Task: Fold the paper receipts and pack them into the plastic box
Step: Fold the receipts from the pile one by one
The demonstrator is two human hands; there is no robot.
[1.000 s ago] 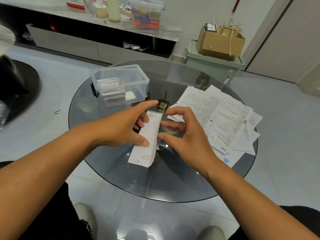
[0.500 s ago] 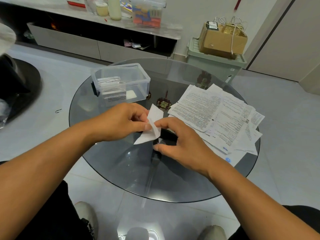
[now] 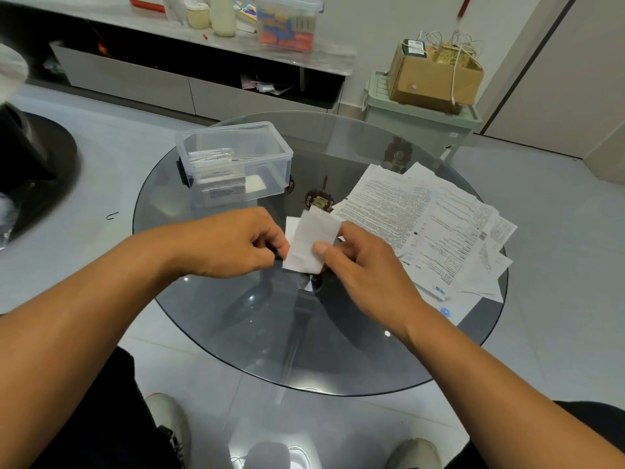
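Both hands were on one receipt [image 3: 309,243] above the middle of the round glass table [image 3: 236,333]. The left hand [image 3: 233,243] pinched the paper's left edge with curled fingers, and the right hand [image 3: 363,265] gripped its right side, thumb pressed flat across the face. The receipt was already doubled over into a short, roughly square packet, with one flap standing up at the top and not yet pressed flat.

The step in hand looked like the last fold before packing. To do it well, the person would want the edges lined up before any crease was set, then a thumb run firmly along the fold against the glass, so that the packet stayed shut and thin. A loose fold would likely spring open inside the box.

The clear plastic box [image 3: 270,157] stood open just beyond the left hand, with a row of folded receipts [image 3: 216,164] upright at its left end and free room to their right. Sliding the new packet in on edge beside that row seemed the tidy choice. To the right, a spread pile of unfolded receipts [image 3: 439,228] lay flat on the table, so plenty of the task remained.
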